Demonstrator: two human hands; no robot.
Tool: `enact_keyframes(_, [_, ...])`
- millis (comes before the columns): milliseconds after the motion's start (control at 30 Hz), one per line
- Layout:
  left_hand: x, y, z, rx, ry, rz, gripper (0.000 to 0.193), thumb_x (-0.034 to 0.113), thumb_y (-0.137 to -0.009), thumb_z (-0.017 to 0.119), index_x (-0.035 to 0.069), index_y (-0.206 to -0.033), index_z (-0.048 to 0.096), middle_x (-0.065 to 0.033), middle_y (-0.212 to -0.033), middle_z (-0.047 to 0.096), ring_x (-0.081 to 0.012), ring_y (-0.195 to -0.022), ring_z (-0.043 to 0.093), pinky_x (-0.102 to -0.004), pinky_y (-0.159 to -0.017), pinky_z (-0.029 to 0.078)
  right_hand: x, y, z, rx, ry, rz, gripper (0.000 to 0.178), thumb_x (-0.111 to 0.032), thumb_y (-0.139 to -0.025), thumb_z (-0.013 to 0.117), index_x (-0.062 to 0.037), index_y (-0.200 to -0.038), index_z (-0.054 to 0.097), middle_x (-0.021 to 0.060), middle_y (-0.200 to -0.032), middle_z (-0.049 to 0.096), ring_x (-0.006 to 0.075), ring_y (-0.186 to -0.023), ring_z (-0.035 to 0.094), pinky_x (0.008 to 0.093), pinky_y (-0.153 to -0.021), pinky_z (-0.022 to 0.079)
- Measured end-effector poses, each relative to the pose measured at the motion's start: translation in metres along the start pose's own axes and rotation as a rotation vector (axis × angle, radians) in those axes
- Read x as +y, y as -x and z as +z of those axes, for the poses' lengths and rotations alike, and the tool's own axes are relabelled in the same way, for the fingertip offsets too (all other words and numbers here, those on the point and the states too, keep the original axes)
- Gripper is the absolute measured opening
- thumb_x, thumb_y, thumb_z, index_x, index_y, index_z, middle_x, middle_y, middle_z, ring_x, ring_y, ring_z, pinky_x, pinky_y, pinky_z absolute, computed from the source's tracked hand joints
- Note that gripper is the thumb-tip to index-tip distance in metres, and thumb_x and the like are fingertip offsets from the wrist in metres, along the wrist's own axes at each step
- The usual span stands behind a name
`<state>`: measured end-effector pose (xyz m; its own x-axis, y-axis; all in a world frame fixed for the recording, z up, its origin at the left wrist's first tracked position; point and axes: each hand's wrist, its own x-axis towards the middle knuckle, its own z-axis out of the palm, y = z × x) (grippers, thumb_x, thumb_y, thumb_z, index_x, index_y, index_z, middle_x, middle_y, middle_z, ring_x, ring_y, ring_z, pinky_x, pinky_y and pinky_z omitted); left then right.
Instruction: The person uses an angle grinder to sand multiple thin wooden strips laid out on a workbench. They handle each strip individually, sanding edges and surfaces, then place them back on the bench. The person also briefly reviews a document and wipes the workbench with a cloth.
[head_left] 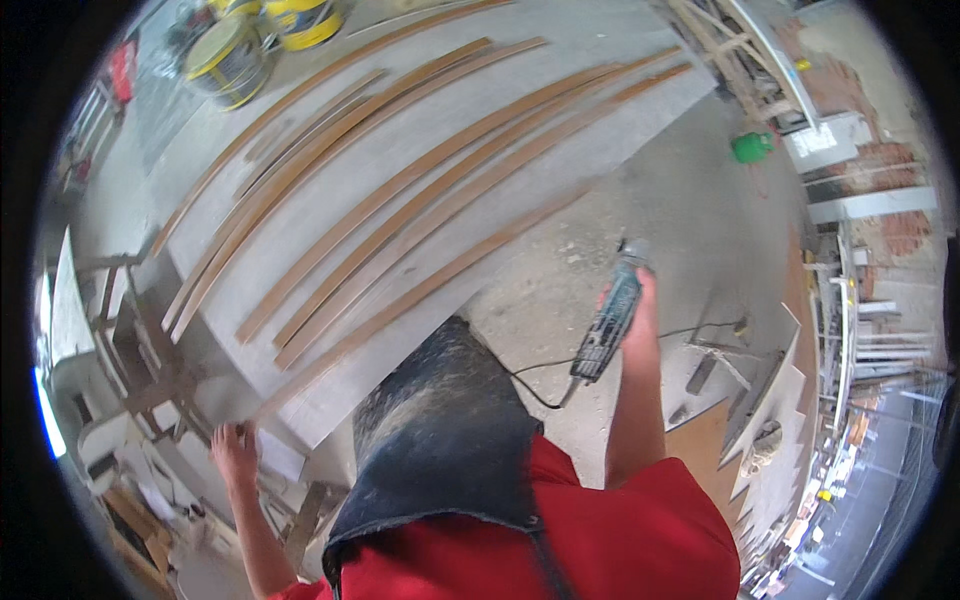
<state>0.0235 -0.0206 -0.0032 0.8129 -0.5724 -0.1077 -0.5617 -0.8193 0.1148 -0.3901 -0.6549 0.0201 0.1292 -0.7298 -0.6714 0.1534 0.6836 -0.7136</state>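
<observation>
My right hand (pixel 641 318) is wrapped round the body of a teal and black corded power tool (pixel 610 325), held up to the right of the table, its rounded head pointing away from me. Its exact kind is hard to make out. A black cord (pixel 562 400) runs from its lower end. At the near left corner of the table, my left hand (pixel 235 452) has its fingers curled at the end of the nearest wooden strip (pixel 430 290). This brown strip lies slantwise along the table's near edge. I wear a dark, dusty apron (pixel 440 430) over red clothing.
Several more long wooden strips (pixel 400 200) lie side by side on the grey table (pixel 610 150). Yellow and black buckets (pixel 228 65) stand at the far left. Wooden frames (pixel 150 360) crowd the left. Board panels (pixel 765 420) and a green object (pixel 752 147) are on the right.
</observation>
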Motion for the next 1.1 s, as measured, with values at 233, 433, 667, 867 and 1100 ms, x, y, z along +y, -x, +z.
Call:
enact_keyframes(233, [-0.01, -0.037, -0.013, 0.085, 0.034, 0.072, 0.019, 0.016, -0.082, 0.077, 0.007, -0.09, 0.062, -0.0089, -0.089, 0.065, -0.0347, -0.093, 0.06, -0.0461, -0.087, 0.045, 0.026, 0.068, -0.007, 0.003, -0.099, -0.099, 0.058, -0.062, -0.089, 0.056, -0.0057, -0.1, 0.062, 0.0122, -0.082, 0.068, 0.0282, -0.068, 0.069, 0.0417, -0.062, 0.059])
enact_keyframes(433, [-0.035, -0.047, -0.006, -0.076, -0.048, -0.025, 0.032, 0.022, -0.079, 0.081, 0.009, -0.103, 0.064, -0.0091, -0.101, 0.067, -0.0349, -0.105, 0.06, -0.0483, -0.096, 0.044, 0.019, 0.092, -0.025, -0.014, -0.112, -0.081, 0.064, -0.064, -0.09, 0.053, -0.0036, -0.107, 0.064, 0.0142, -0.084, 0.07, 0.0276, -0.067, 0.069, 0.041, -0.061, 0.06])
enact_keyframes(667, [0.1, -0.073, -0.053, -0.009, -0.02, 0.139, 0.076, 0.02, -0.077, 0.081, 0.007, -0.145, 0.049, -0.0165, -0.142, 0.054, -0.0381, -0.136, 0.046, -0.0546, -0.114, 0.033, -0.006, 0.046, -0.05, -0.089, -0.167, 0.056, 0.066, -0.065, -0.088, 0.054, -0.0039, -0.109, 0.065, 0.0139, -0.084, 0.071, 0.0276, -0.066, 0.069, 0.0411, -0.06, 0.06])
enact_keyframes(867, [0.392, -0.137, -0.01, 0.038, 0.313, 0.59, 0.061, 0.016, -0.078, 0.084, 0.005, -0.133, 0.059, -0.0181, -0.129, 0.06, -0.0387, -0.12, 0.056, -0.048, -0.104, 0.044, -0.049, -0.018, -0.05, -0.23, -0.068, 0.247, 0.064, -0.065, -0.087, 0.06, -0.005, -0.107, 0.066, 0.0135, -0.08, 0.071, 0.0253, -0.062, 0.068, 0.0386, -0.058, 0.058])
enact_keyframes(1100, [0.531, -0.168, 0.035, 0.044, 0.217, 0.754, 0.052, 0.017, -0.082, 0.079, 0.007, -0.13, 0.062, -0.0128, -0.105, 0.061, -0.035, -0.098, 0.058, -0.0466, -0.088, 0.046, -0.095, -0.061, -0.056, -0.429, 0.025, 0.546, 0.059, -0.061, -0.091, 0.056, -0.0038, -0.105, 0.063, 0.0171, -0.075, 0.067, 0.0274, -0.06, 0.066, 0.0369, -0.055, 0.053])
